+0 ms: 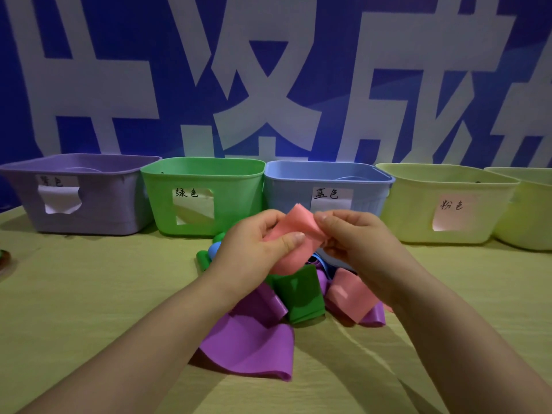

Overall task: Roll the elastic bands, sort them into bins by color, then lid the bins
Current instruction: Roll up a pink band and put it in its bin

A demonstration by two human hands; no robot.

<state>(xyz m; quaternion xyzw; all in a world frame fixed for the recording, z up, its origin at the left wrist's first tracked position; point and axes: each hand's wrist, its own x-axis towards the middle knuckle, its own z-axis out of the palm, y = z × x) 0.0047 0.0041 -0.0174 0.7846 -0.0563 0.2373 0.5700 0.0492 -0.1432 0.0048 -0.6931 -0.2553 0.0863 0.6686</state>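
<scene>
Pink band — left hand, right hand pinch; bin labelled 粉色

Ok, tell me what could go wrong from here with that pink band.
1. The left hand and right hand only pinch the pink band near its end; the stretchy strip could slip and unroll.
2. Its lower part hangs into the pile by the green band, so rolling may drag other bands along.
3. The pink-labelled bin is yellow-green and stands beside a similar bin; a mix-up seems possible.
</scene>
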